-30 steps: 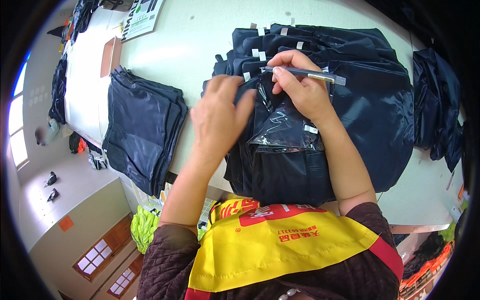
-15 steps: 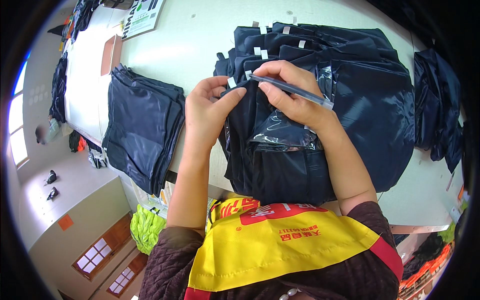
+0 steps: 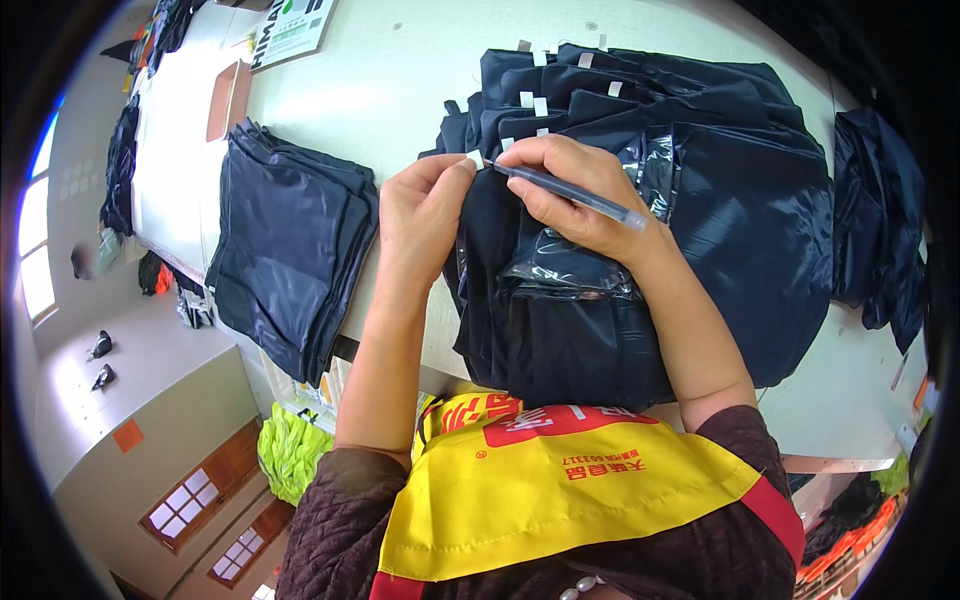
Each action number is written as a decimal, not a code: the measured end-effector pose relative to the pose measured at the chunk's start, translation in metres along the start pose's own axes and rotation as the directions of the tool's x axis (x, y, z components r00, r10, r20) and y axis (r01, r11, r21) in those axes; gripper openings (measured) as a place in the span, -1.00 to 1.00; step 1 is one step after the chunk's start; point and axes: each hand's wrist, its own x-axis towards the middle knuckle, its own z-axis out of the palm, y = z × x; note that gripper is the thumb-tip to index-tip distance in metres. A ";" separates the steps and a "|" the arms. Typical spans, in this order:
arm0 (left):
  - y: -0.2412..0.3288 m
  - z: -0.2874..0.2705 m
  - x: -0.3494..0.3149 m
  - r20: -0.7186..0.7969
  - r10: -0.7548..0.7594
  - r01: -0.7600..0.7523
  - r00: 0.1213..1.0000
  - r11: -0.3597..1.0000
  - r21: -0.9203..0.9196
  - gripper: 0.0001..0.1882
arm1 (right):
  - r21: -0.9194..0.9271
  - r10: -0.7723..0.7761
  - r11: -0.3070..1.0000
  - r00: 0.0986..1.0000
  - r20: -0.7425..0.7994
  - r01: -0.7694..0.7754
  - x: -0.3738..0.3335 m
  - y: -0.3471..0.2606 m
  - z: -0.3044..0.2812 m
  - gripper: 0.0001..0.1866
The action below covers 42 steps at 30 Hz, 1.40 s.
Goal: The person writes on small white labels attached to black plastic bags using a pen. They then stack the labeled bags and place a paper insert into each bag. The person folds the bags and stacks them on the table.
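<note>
My left hand (image 3: 425, 215) pinches a small white label (image 3: 475, 158) between thumb and fingertips, at the left edge of a pile of dark navy fabric pieces (image 3: 740, 220). My right hand (image 3: 592, 168) grips a pen (image 3: 572, 192) with a clear barrel, its tip close to the label. Whether the tip touches the label I cannot tell. More white labels (image 3: 540, 106) stick up from the overlapping fabric edges beyond my hands. Beneath my right wrist lies a shiny, folded dark piece (image 3: 565, 265).
To the left sits a second stack of dark fabric (image 3: 285, 250) on the pale table (image 3: 400, 90). More dark cloth (image 3: 875, 210) lies at the right. Further back are a pinkish open box (image 3: 229, 100) and a printed sheet (image 3: 295, 32). Bright yellow-green fabric (image 3: 292, 455) is below the table's left side.
My left fingers have closed over the white label, which earlier stood up beside them. The pen tip has moved slightly left and down, nearer that label. The view has shifted a little.
</note>
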 end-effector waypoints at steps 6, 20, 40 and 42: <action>0.001 0.000 -0.001 -0.010 0.026 -0.025 1.000 0.999 0.029 -0.77 | -0.021 -0.052 0.998 0.998 -0.033 0.051 0.000 0.001 0.003 -0.79; 0.004 0.001 -0.003 0.006 0.040 -0.040 0.999 0.999 0.013 -0.78 | -0.032 -0.102 0.994 0.993 -0.051 0.101 0.001 0.006 0.005 -0.79; -0.001 0.050 -0.078 0.747 0.480 -0.877 0.460 0.112 0.468 -0.84 | 0.120 0.232 0.970 0.956 -0.179 -0.213 0.002 -0.009 -0.024 -0.81; -0.003 0.052 -0.074 0.759 0.468 -0.883 0.453 0.118 0.455 -0.88 | -0.014 0.107 0.994 0.973 -0.205 -0.112 0.002 -0.015 -0.019 -0.81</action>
